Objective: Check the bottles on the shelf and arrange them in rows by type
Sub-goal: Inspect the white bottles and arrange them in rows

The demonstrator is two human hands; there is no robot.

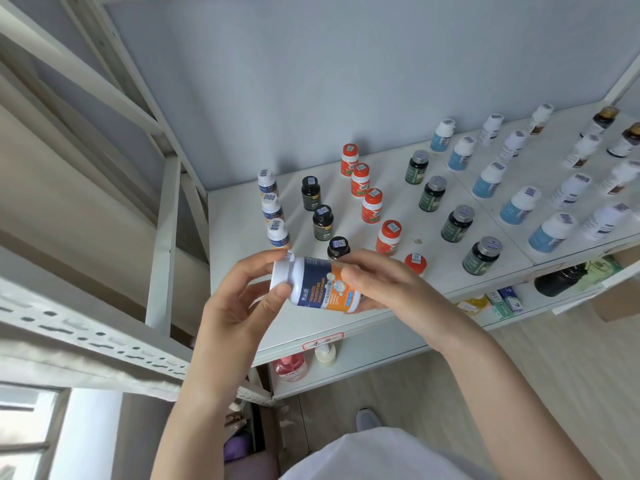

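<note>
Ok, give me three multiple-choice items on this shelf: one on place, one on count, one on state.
1. The row of orange bottles stands between:
A. the black bottles and the grey-capped green bottles
B. the blue-labelled bottles and the wall
C. two rows of white boxes

2. How many grey-capped green bottles stand on the shelf?
A. two
B. four
C. seven

3. The navy-and-orange labelled bottle is:
A. upright on the shelf, untouched
B. on its side, held in both hands
C. uncapped, in one hand

Answers: 1 A, with the black row to its left and the green row to its right. 2 B, as four stand in one row. 3 B, as the left hand grips the cap end and the right hand grips the base end.
</note>
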